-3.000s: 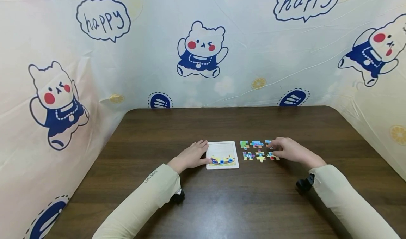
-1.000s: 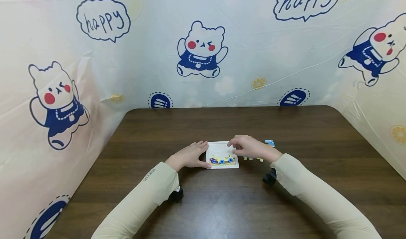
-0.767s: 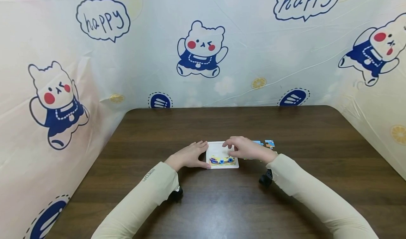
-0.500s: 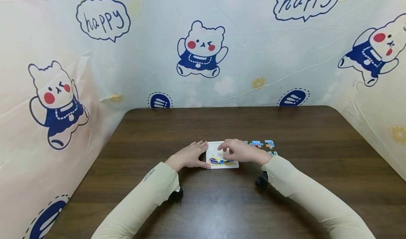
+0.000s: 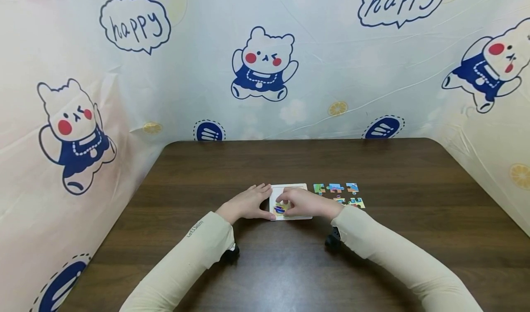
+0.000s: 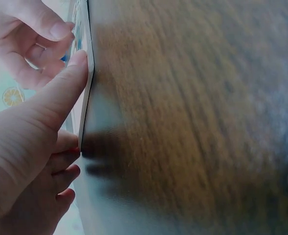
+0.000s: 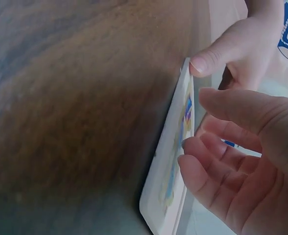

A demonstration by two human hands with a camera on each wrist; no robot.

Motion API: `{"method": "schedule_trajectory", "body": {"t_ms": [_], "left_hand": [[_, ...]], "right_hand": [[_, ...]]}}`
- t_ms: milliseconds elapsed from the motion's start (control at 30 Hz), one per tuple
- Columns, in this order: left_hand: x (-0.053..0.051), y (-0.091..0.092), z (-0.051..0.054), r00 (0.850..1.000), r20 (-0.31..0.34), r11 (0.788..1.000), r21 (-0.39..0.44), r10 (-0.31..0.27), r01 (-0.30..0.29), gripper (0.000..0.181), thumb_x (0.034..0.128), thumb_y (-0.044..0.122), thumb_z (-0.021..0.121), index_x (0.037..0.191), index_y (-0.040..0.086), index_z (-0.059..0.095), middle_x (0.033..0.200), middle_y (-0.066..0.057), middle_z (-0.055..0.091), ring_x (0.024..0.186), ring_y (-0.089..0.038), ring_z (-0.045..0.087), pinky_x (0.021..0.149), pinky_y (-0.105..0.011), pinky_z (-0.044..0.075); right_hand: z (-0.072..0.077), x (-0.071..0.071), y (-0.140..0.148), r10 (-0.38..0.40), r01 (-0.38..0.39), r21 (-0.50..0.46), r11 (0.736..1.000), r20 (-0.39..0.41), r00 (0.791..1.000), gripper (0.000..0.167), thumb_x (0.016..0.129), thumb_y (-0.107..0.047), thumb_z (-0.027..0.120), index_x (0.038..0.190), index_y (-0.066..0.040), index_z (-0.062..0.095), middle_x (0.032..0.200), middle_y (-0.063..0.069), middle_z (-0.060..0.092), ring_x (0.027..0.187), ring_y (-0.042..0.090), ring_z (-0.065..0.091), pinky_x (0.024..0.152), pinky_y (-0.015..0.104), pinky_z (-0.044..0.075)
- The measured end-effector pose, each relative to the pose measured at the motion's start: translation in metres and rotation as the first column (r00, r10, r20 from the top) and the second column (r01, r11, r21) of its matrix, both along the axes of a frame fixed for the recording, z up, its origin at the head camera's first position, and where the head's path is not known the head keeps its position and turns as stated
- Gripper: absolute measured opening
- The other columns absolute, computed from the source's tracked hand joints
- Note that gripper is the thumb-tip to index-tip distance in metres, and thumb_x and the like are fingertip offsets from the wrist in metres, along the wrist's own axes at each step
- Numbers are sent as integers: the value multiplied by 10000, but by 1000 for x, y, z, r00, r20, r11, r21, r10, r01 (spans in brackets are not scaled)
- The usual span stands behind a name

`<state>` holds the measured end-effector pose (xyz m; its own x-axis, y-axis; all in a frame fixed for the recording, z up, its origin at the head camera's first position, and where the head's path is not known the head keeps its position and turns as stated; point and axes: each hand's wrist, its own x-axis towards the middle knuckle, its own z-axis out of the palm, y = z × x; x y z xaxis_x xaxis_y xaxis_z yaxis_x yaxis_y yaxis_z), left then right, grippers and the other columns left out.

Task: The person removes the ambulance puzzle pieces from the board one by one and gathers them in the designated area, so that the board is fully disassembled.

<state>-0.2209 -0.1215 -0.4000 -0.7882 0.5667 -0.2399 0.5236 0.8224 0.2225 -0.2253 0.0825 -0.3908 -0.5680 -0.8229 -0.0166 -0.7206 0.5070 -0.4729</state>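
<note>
Where the pale sleeves [image 5: 186, 261] come in: both reach over the brown table [image 5: 265, 275] from its near side, a black wrist camera [image 5: 332, 239] at each cuff, presumably angled to watch the fingers work.

Left hand [image 5: 247, 205]: spread wide at the left edge of the white tray [image 5: 276, 190], thumb on the rim by the near-left corner, the other fingers extended along the side. They press rather than wrap, probably so that the tray does not slide.

Right hand [image 5: 306, 202]: over the tray, thumb well apart from loosely bent fingers, nothing visible between them. Whether a fingertip touches what lies below, I cannot tell. Such a bend would suit small, flat pieces.

Fitted pieces [image 5: 279, 209]: a yellow and blue picture in the near part of the tray, partly hidden by the right hand.

Tray's place: flat on the table, within reach of both hands; its visible far part is plain white.

Loose pieces [image 5: 335, 188]: right of the tray, apart from it, picture side up; three in a far row, at least two nearer. Such spacing probably makes each easy to pick out.

Backdrop [image 5: 314, 63]: beyond the far edge, printed with bears and "happy" bubbles, likely hung as a screen.
</note>
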Motion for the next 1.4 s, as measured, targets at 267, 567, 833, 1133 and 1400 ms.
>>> {"method": "schedule_trajectory", "body": {"t_ms": [267, 567, 833, 1133, 1400], "left_hand": [[0, 0, 0, 1000, -9, 1000, 10, -11, 11, 899, 797, 563, 614, 1425, 3, 297, 1480, -127, 240, 1364, -266, 169, 1091, -390, 139], [0, 0, 0, 999, -25, 999, 29, -31, 31, 884, 801, 538, 630, 1411, -19, 315, 1466, -151, 262, 1358, -287, 183, 1086, -411, 151], [0, 0, 0, 999, -21, 999, 41, -31, 32, 879, 801, 534, 631, 1408, -21, 321, 1464, -152, 267, 1358, -292, 183, 1086, -410, 150], [0, 0, 1, 1000, -8, 999, 42, -19, 19, 887, 797, 536, 635, 1411, -19, 315, 1468, -148, 259, 1361, -286, 171, 1087, -408, 146], [0, 0, 1, 1000, 3, 1000, 28, -11, 10, 891, 801, 545, 623, 1421, -5, 297, 1476, -132, 242, 1366, -264, 159, 1092, -385, 132]], "right_hand": [[0, 2, -6, -23, 24, 47, 999, -22, 1000, 412, 784, -132, 731, 1138, 39, 610, 928, 95, 532, 690, 134, 491, 661, 257, 441], [-4, 0, -8, -37, 39, 53, 998, -46, 998, 373, 741, -132, 751, 1063, 12, 629, 973, 94, 513, 796, 163, 492, 720, 310, 442], [-5, -3, -7, -51, 50, 31, 998, 12, 999, 330, 748, -72, 741, 1008, -27, 542, 904, 57, 535, 747, 151, 519, 703, 300, 452], [-4, -4, -7, -35, 35, -20, 999, 10, 999, 220, 796, 47, 631, 1002, -7, 573, 860, 56, 561, 719, 165, 533, 659, 278, 454], [-6, -4, -8, -61, 60, -65, 996, -9, 998, 154, 810, 33, 637, 941, -21, 576, 785, 30, 554, 684, 135, 502, 612, 249, 428]]}}
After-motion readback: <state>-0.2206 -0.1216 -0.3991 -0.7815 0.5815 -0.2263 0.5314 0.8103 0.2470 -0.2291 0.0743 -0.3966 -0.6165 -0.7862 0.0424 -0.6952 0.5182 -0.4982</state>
